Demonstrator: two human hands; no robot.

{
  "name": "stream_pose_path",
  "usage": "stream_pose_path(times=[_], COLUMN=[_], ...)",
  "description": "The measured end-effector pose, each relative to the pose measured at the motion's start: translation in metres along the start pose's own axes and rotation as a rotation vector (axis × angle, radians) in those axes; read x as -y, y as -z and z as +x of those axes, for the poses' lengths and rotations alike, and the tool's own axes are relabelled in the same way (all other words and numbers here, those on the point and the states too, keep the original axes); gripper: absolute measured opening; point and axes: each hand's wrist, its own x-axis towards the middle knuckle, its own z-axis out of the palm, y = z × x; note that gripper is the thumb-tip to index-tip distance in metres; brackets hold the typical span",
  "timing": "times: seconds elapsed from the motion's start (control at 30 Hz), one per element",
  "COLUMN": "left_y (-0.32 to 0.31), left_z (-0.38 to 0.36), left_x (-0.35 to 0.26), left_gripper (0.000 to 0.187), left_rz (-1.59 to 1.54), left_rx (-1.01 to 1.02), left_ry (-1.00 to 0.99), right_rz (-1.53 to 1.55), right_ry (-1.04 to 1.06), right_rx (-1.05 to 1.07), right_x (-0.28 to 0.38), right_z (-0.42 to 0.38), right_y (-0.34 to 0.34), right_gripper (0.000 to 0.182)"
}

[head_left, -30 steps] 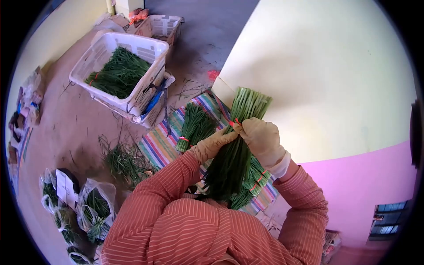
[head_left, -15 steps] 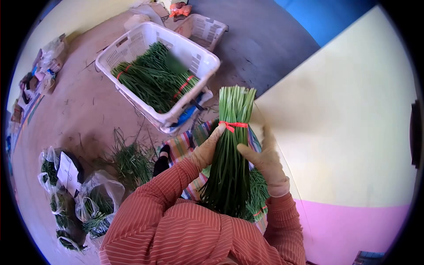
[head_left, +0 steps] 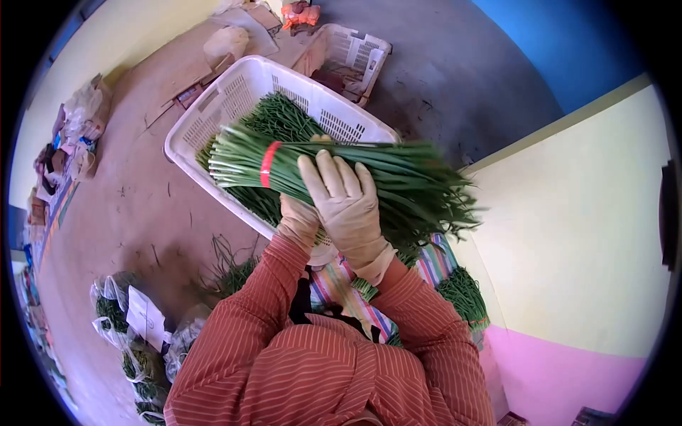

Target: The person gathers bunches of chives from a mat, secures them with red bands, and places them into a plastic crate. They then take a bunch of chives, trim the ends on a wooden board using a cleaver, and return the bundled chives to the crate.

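A thick bunch of garlic chives, bound with a red band, lies sideways above the near part of a white plastic crate. Its pale cut stems point left and its dark leaf tips spread to the right. My gloved left hand grips it from underneath, with most of its fingers hidden. Across the top of the leaves, my gloved right hand presses down with its fingers curved over the bunch. Inside the crate, more green chives are partly covered by the held bunch.
Behind stands a second crate. Plastic bags of greens sit at lower left beside loose chives on the floor. A striped cloth lies in front of me, with another tied bunch at right, near the wall.
The bunch has gone from upright before me to sideways over the crate, stems now pointing left. My right hand, apart from it before, now rests on it. The view has shifted.
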Motion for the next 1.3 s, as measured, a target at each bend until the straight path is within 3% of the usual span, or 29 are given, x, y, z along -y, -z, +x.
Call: stream_pose_path(times=[0.03, 0.13, 0.2, 0.27, 0.3, 0.33, 0.4, 0.43, 0.5, 0.53, 0.57, 0.63, 0.73, 0.8, 0.83, 0.87, 0.93, 0.97, 1.0, 1.07, 1.13, 1.2, 1.27, 1.3], left_y=[0.019, 0.052, 0.063, 0.079, 0.077, 0.077, 0.076, 0.075, 0.074, 0.08, 0.091, 0.112, 0.123, 0.14, 0.136, 0.167, 0.249, 0.169, 0.186, 0.218, 0.255, 0.27, 0.258, 0.263], left_z=[0.008, 0.016, 0.018, 0.014, 0.01, 0.008, 0.002, 0.002, 0.002, 0.003, 0.008, 0.02, 0.051, 0.075, 0.093, 0.101, 0.111, 0.132, 0.144, 0.135, 0.112, 0.092, 0.098, 0.098], left_x=[-0.007, -0.031, -0.047, -0.065, -0.071, -0.073, -0.074, -0.07, -0.065, -0.06, -0.06, -0.057, -0.061, -0.065, -0.074, -0.081, -0.099, -0.143, -0.156, -0.168, -0.164, -0.164, -0.163, -0.161], left_gripper=[0.043, 0.046, 0.05, 0.052, 0.054, 0.054, 0.053, 0.055, 0.053, 0.05, 0.051, 0.054, 0.051, 0.046, 0.042, 0.042, 0.041, 0.04, 0.046, 0.057, 0.067, 0.073, 0.075, 0.075], left_rz=[-0.035, -0.167, -0.146, -0.077, -0.154, -0.141, -0.017, -0.083, -0.271, -0.223, -0.224, -0.245, -0.234, 0.034, -0.079, -0.087, 1.68, 1.687, 2.041, 2.45, 2.475, 2.525, 2.486, 2.479], left_rx=[0.062, 0.08, 0.129, -0.064, -0.052, -0.064, 0.012, -0.034, -0.073, -0.096, -0.116, -0.134, -0.143, -0.483, -0.617, -0.627, 0.073, -0.263, -0.046, 0.282, 0.47, 0.646, 0.705, 0.721], left_ry=[-0.026, -0.125, -0.167, -0.158, -0.129, -0.16, -0.071, -0.05, 0.013, 0.028, 0.102, 0.183, 0.263, 0.303, 0.349, 0.351, -0.016, 0.505, 0.602, 0.265, 0.312, 0.555, 0.901, 0.92], right_rz=[0.016, 0.054, 0.155, 0.205, 0.356, 0.379, 0.417, 0.395, 0.318, 0.315, 0.32, 0.673, 0.984, 0.977, 0.912, 0.851, 0.864, 0.739, 0.617, 0.61, 0.537, 0.571, 0.644, 0.602], right_ry=[0.007, 0.078, 0.057, -0.071, -0.286, -0.257, -0.063, 0.042, 0.067, 0.061, 0.069, -0.099, -0.386, -0.403, -0.404, -0.408, -0.362, -0.317, -0.273, -0.293, -0.308, -0.282, -0.349, -0.367], right_rx=[0.049, 0.114, 0.271, 0.426, 0.624, 0.628, 0.278, 0.209, 0.285, 0.331, 0.336, 0.555, 0.707, 0.691, 0.618, 0.546, 0.461, 0.459, 0.458, 0.502, 0.657, 0.691, 0.858, 0.924], right_x=[0.002, -0.008, -0.024, -0.034, -0.036, -0.033, -0.021, -0.012, 0.007, 0.013, 0.015, 0.013, -0.006, -0.018, -0.029, -0.036, -0.04, -0.038, -0.034, -0.017, 0.012, 0.039, 0.066, 0.074], right_z=[0.001, -0.017, -0.036, -0.053, -0.054, -0.041, -0.008, 0.016, 0.047, 0.051, 0.051, 0.056, 0.048, 0.066, 0.066, 0.068, 0.094, 0.106, 0.116, 0.13, 0.141, 0.134, 0.122, 0.109], right_y=[-0.002, -0.005, 0.007, 0.03, 0.035, 0.038, 0.051, 0.043, 0.014, -0.011, -0.032, -0.076, -0.133, -0.151, -0.172, -0.191, -0.227, -0.245, -0.265, -0.314, -0.357, -0.407, -0.444, -0.462], right_gripper=[0.047, 0.048, 0.053, 0.049, 0.046, 0.046, 0.048, 0.055, 0.081, 0.093, 0.093, 0.111, 0.111, 0.106, 0.105, 0.105, 0.101, 0.1, 0.1, 0.101, 0.103, 0.106, 0.106, 0.107])
